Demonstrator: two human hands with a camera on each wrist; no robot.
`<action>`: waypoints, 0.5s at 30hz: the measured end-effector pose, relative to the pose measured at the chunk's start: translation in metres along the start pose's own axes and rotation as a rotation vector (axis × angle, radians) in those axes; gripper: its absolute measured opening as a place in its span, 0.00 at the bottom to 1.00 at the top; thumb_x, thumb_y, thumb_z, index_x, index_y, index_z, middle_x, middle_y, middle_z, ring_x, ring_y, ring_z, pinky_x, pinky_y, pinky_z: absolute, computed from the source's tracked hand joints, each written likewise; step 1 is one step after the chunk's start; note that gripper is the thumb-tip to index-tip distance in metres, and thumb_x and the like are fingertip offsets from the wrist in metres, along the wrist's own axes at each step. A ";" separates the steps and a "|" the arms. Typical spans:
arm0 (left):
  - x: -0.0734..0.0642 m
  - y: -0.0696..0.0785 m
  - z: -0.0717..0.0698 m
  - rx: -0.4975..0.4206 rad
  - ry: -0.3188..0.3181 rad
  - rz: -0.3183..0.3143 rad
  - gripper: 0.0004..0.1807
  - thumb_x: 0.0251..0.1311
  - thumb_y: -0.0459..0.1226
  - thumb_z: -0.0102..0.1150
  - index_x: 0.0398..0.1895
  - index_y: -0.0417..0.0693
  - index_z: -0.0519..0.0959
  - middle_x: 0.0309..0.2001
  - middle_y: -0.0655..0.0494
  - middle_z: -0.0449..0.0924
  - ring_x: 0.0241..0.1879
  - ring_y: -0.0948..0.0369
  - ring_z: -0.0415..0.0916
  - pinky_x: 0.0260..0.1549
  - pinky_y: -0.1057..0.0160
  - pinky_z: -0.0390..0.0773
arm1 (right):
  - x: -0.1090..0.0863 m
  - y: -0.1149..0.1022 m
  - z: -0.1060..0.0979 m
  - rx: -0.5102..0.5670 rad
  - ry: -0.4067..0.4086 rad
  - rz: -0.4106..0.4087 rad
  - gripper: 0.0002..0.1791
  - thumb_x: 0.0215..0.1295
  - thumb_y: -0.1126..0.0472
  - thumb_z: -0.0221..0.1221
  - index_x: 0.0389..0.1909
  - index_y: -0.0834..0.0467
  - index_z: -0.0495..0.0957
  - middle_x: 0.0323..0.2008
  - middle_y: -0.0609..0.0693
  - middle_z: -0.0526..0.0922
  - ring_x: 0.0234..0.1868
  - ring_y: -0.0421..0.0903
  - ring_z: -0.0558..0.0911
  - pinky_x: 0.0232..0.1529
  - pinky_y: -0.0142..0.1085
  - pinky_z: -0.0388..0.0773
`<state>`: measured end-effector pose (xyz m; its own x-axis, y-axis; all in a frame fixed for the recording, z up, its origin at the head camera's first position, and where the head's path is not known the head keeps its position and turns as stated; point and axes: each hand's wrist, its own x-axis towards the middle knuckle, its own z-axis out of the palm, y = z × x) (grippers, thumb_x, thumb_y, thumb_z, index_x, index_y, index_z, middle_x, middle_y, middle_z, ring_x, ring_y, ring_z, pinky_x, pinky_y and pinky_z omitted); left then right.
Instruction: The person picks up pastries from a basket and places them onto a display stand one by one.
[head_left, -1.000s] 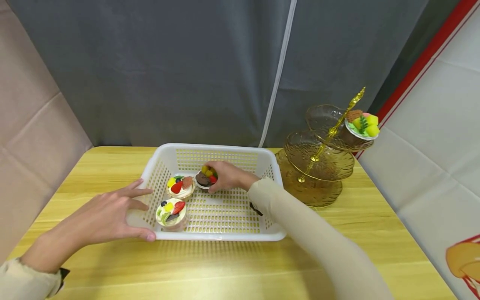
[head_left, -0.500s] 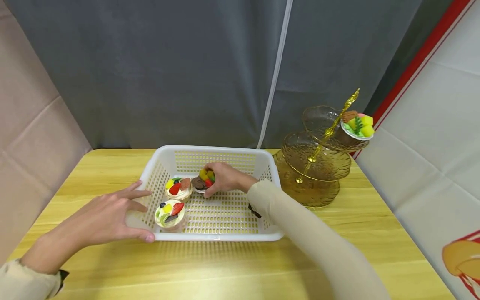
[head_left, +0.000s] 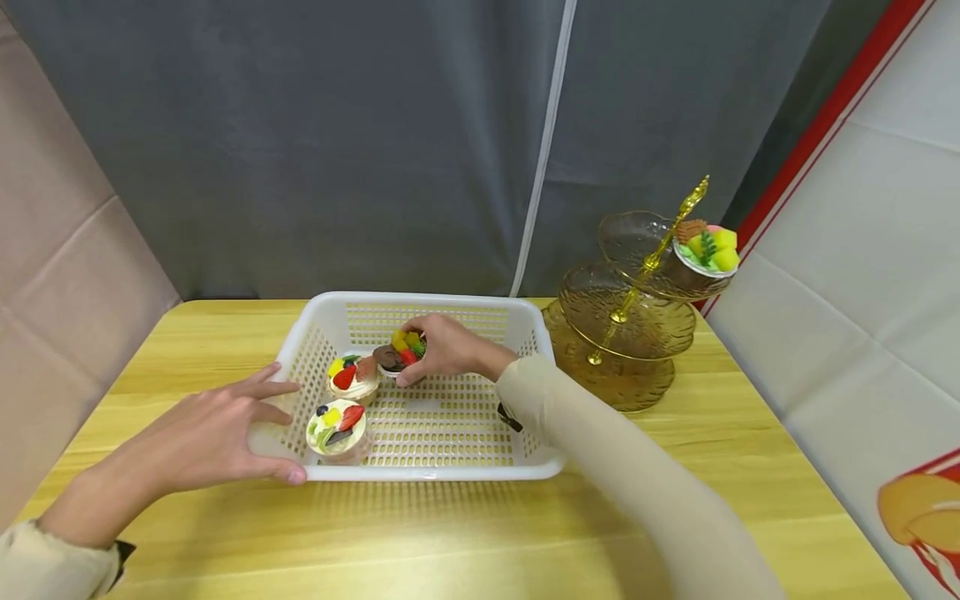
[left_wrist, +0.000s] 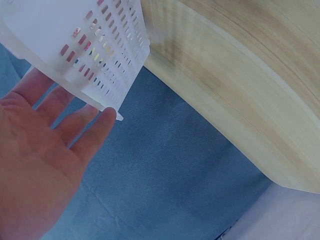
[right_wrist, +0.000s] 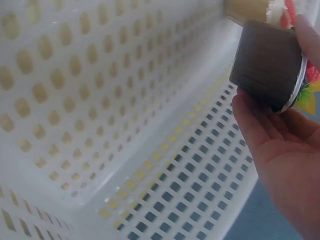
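Observation:
My right hand [head_left: 453,346] grips a chocolate cupcake [head_left: 389,358] topped with fruit inside the white basket [head_left: 435,473]. In the right wrist view, thumb and fingers hold its dark brown cup [right_wrist: 267,65], tilted, over the slotted basket floor. A cream cupcake [head_left: 356,380] with a strawberry and biscuit sits just left of it. Nearer the front stands another cream cupcake [head_left: 337,427] in a clear cup. My left hand [head_left: 202,433] lies spread at the basket's left end, thumb by the front corner. The left wrist view shows its fairly straight fingertips against the basket's rim.
To the right of the basket stands a three-tier amber glass stand [head_left: 637,387] with a gold post [head_left: 651,262]. A fruit-topped cupcake [head_left: 705,257] in a brown cup sits on its top tier. A grey curtain [head_left: 300,150] hangs behind the wooden table [head_left: 420,542].
My right hand has drawn the chocolate cupcake slightly up and tilted it. The left hand keeps its place at the basket. The whole view has shifted a little.

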<state>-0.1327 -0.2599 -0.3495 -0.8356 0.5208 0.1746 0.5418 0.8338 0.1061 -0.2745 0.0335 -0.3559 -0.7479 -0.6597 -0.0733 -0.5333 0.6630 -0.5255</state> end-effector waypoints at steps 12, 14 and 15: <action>0.000 0.000 -0.002 0.000 -0.025 -0.017 0.39 0.36 0.75 0.64 0.36 0.53 0.89 0.59 0.52 0.80 0.66 0.39 0.67 0.39 0.39 0.78 | -0.017 -0.021 -0.032 0.072 0.081 -0.028 0.41 0.52 0.49 0.74 0.65 0.59 0.72 0.55 0.50 0.80 0.47 0.42 0.78 0.46 0.29 0.76; 0.000 0.000 -0.002 0.001 -0.023 -0.015 0.39 0.36 0.75 0.65 0.36 0.53 0.89 0.59 0.51 0.80 0.66 0.39 0.67 0.39 0.39 0.78 | -0.021 -0.025 -0.037 0.078 0.094 -0.029 0.43 0.51 0.47 0.75 0.67 0.59 0.71 0.57 0.50 0.79 0.49 0.42 0.78 0.47 0.30 0.76; 0.000 0.001 -0.002 0.001 -0.023 -0.013 0.39 0.36 0.75 0.65 0.36 0.53 0.89 0.59 0.51 0.80 0.66 0.39 0.67 0.39 0.39 0.78 | -0.024 -0.027 -0.040 0.081 0.103 -0.030 0.43 0.51 0.47 0.75 0.67 0.59 0.71 0.58 0.50 0.79 0.50 0.42 0.78 0.48 0.30 0.76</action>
<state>-0.1325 -0.2595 -0.3475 -0.8445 0.5138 0.1509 0.5307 0.8408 0.1068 -0.2582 0.0459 -0.3062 -0.7709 -0.6363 0.0288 -0.5254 0.6097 -0.5935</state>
